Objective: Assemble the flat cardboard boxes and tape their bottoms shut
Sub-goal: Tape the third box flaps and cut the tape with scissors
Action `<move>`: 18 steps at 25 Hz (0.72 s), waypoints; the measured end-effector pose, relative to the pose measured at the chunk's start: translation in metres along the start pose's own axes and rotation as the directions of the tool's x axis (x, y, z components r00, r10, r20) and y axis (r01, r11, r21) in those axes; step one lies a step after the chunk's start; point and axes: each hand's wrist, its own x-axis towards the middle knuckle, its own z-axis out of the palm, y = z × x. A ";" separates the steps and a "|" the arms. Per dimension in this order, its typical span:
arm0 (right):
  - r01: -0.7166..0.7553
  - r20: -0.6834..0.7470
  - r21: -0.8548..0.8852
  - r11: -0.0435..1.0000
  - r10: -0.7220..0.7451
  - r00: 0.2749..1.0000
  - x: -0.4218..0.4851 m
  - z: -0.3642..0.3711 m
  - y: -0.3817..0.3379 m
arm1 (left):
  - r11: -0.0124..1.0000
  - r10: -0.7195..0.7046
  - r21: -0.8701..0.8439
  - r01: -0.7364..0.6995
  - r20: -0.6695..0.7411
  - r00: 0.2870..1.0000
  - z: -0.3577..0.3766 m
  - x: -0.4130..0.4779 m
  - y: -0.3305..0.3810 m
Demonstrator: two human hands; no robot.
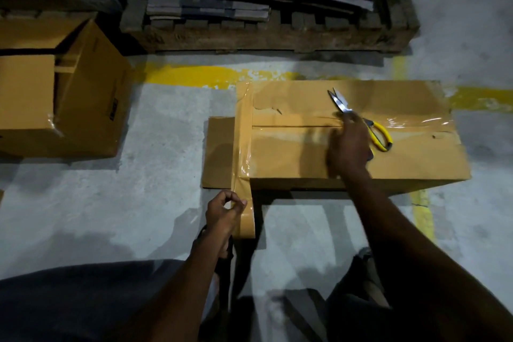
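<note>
The upturned box (394, 158) sits on the concrete floor (155, 153), with tape (243, 133) crossing its left edge. Yellow-handled scissors (381, 134) lie on top of it. The left hand (223, 212) has its fingers pinching the tape below the near-left corner. The right hand (350, 147) is blurred over the scissors, so I cannot tell its grip.

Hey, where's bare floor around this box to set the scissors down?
Bare floor lies between the left box and the taped box, and along its near side right of the tape. Crowded: the box top round the scissors and right hand.
</note>
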 end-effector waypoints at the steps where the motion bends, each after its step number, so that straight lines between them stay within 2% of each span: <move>1: -0.162 -0.024 -0.055 0.985 0.161 0.987 0.006 -0.015 0.025 | 1.000 0.002 -0.007 -0.002 0.010 1.000 0.000 0.001 -0.001; 2: -0.269 0.021 -0.110 0.957 0.273 0.962 0.008 -0.027 0.043 | 1.000 0.004 -0.022 -0.004 0.024 1.000 0.000 0.002 -0.002; 4: -0.286 0.147 -0.227 0.931 0.323 0.935 0.003 -0.035 0.057 | 0.998 -0.013 -0.053 0.016 0.046 0.999 0.000 0.005 -0.003; 7: -0.227 0.180 -0.298 0.927 0.288 0.941 -0.007 -0.028 0.049 | 0.993 -0.079 -0.079 0.085 0.072 0.994 -0.003 0.007 0.000; 9: -0.186 0.206 -0.230 0.955 0.235 0.950 -0.008 -0.032 0.040 | 0.993 -0.071 -0.090 0.080 0.093 0.993 -0.004 0.007 0.003; 11: -0.064 0.345 -0.141 0.988 0.110 0.932 -0.006 -0.038 0.029 | 0.993 -0.053 -0.096 0.063 0.096 0.994 -0.005 0.004 0.007; 12: -0.011 0.455 -0.090 0.996 0.051 0.889 -0.004 -0.041 0.021 | 0.994 -0.048 -0.098 0.058 0.099 0.994 -0.006 0.003 0.009; 14: 0.078 0.662 0.012 0.997 -0.066 0.746 -0.004 -0.043 0.001 | 0.994 -0.039 -0.099 0.049 0.107 0.994 -0.007 0.000 0.010; 18: 0.121 0.835 0.185 0.975 -0.221 0.504 -0.012 -0.038 -0.014 | 0.997 -0.042 -0.054 0.049 0.132 0.990 -0.010 -0.001 0.011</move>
